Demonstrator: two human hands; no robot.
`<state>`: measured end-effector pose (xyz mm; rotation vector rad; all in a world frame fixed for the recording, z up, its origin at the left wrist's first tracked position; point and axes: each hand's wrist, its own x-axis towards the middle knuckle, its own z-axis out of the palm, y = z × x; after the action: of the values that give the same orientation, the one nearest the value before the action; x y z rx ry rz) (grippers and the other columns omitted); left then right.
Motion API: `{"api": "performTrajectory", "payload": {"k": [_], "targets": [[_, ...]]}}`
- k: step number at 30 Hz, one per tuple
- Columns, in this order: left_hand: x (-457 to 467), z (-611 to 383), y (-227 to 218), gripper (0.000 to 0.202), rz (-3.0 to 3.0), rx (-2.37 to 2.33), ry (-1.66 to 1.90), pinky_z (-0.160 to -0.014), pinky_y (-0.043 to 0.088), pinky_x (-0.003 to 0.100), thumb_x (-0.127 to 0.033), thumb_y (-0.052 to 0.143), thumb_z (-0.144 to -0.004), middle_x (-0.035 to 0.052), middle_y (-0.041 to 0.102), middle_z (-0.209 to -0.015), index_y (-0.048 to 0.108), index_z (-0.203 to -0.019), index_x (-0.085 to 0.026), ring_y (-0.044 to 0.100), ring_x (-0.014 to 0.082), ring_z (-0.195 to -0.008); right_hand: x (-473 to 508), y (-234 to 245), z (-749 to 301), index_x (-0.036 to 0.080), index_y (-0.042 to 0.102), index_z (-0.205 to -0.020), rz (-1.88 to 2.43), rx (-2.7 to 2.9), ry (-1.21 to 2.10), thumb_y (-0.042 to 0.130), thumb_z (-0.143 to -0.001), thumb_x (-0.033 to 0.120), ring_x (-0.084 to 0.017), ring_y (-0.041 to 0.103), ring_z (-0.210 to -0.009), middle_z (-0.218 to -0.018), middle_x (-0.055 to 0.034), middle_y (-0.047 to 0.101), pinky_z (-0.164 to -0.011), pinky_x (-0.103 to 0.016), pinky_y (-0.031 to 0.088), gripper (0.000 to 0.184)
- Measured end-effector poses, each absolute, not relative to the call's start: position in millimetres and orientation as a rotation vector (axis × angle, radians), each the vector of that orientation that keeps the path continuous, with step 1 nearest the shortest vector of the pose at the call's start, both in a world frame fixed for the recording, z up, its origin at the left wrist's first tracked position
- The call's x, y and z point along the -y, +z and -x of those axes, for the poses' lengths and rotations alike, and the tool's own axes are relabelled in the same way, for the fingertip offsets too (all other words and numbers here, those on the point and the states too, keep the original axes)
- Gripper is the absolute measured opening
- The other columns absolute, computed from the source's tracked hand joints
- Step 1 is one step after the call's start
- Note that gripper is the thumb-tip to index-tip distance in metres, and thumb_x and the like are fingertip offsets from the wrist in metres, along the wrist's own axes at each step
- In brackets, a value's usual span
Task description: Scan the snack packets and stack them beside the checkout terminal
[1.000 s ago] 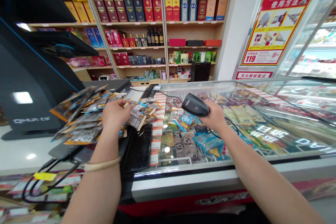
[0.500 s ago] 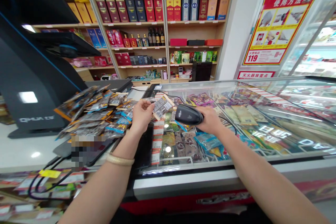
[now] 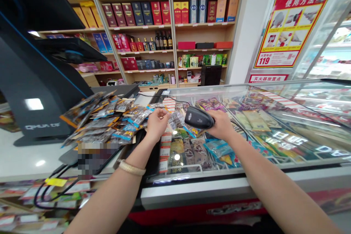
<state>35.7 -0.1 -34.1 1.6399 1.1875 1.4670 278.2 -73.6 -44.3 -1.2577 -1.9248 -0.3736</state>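
Observation:
My right hand (image 3: 222,126) is wrapped round a black handheld barcode scanner (image 3: 199,117), its head pointing left above the glass top of a chest freezer (image 3: 208,170). My left hand (image 3: 157,126) has its thumb and fingers pinched together, left of the scanner. Whether anything is between the fingertips cannot be made out. Close by the fingertips, small clear snack packets (image 3: 178,120) lie on the glass, partly behind the scanner. To the left of that hand is a heap of similar packets (image 3: 102,119) with orange and blue edges.
A dark point-of-sale terminal (image 3: 46,95) stands on the white counter (image 3: 19,157) at left. Black cables (image 3: 41,193) hang over its front edge. The scanner's cord (image 3: 242,129) crosses the glass. Shelves of boxed bottles (image 3: 153,12) stand behind, with a red fire-hydrant poster (image 3: 297,18) at right.
The packet that stood up in my left fingers no longer shows there; packets lie on the glass beside them. My left hand has moved slightly right and down. The scanner stays almost in place.

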Motion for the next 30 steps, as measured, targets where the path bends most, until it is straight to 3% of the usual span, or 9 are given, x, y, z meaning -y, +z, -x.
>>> {"api": "performTrajectory", "payload": {"k": [5,8,12,15,18,21,26,30], "targets": [[6,-46,-44,0.012,-1.889,-1.17,1.086,-0.061,0.047,0.027,-0.026,0.067,-0.07,0.002,0.066,-0.061,0.062,-0.061,-0.02,0.06,0.0175,-0.059,71,-45,-290,0.022,0.069,-0.092,1.31,1.793,-0.437,0.061,-0.067,0.031,-0.026,0.069,-0.08,-0.088,-0.0078,0.075,-0.07,-0.034,0.05,0.028],[9,-48,-45,0.011,-2.098,-1.058,0.867,-0.075,0.052,0.033,-0.028,0.065,-0.073,0.0062,0.075,-0.08,0.074,-0.074,-0.022,0.068,0.024,-0.077,70,-46,-292,0.022,0.069,-0.089,1.316,1.789,-0.46,0.06,-0.066,0.03,-0.026,0.069,-0.078,-0.087,-0.0081,0.075,-0.068,-0.033,0.05,0.026],[9,-39,-33,0.018,-2.289,-1.006,0.967,-0.095,0.048,0.036,-0.027,0.066,-0.075,0.0065,0.075,-0.103,0.077,-0.089,-0.025,0.066,0.0264,-0.101,69,-48,-292,0.022,0.07,-0.095,1.329,1.779,-0.474,0.061,-0.066,0.03,-0.026,0.069,-0.08,-0.089,-0.0081,0.075,-0.069,-0.034,0.051,0.032],[4,-19,-17,0.029,-2.387,-1.46,1.13,-0.102,0.042,0.043,-0.024,0.063,-0.077,0.0122,0.07,-0.114,0.073,-0.104,-0.022,0.061,0.0316,-0.112,68,-49,-293,0.022,0.07,-0.095,1.346,1.782,-0.458,0.062,-0.065,0.031,-0.026,0.069,-0.081,-0.089,-0.0079,0.075,-0.07,-0.034,0.051,0.032],[-2,6,-5,0.048,-2.31,-2.091,0.983,-0.098,0.041,0.055,-0.032,0.063,-0.077,0.0221,0.062,-0.125,0.062,-0.123,-0.017,0.055,0.0418,-0.118,68,-49,-293,0.021,0.07,-0.094,1.359,1.792,-0.449,0.064,-0.066,0.032,-0.027,0.068,-0.082,-0.091,-0.0089,0.075,-0.071,-0.034,0.051,0.031],[-11,26,-3,0.059,-2.199,-2.344,0.642,-0.093,0.044,0.055,-0.038,0.064,-0.075,0.0267,0.062,-0.122,0.056,-0.128,-0.014,0.055,0.0441,-0.116,69,-49,-292,0.022,0.07,-0.091,1.363,1.811,-0.446,0.065,-0.067,0.032,-0.026,0.068,-0.081,-0.091,-0.009,0.075,-0.071,-0.033,0.05,0.026],[-19,35,-7,0.059,-2.147,-2.382,0.49,-0.092,0.045,0.054,-0.036,0.063,-0.076,0.0226,0.061,-0.126,0.053,-0.131,-0.02,0.056,0.0421,-0.117,68,-49,-291,0.021,0.07,-0.09,1.345,1.821,-0.445,0.063,-0.067,0.03,-0.026,0.068,-0.081,-0.091,-0.0088,0.075,-0.072,-0.033,0.05,0.025],[-16,30,-4,0.062,-2.13,-2.299,0.721,-0.092,0.048,0.052,-0.039,0.069,-0.072,0.0187,0.061,-0.124,0.055,-0.129,-0.021,0.058,0.0397,-0.114,68,-49,-291,0.02,0.071,-0.092,1.323,1.825,-0.435,0.062,-0.069,0.029,-0.027,0.069,-0.082,-0.092,-0.0095,0.075,-0.071,-0.033,0.05,0.026]]}}
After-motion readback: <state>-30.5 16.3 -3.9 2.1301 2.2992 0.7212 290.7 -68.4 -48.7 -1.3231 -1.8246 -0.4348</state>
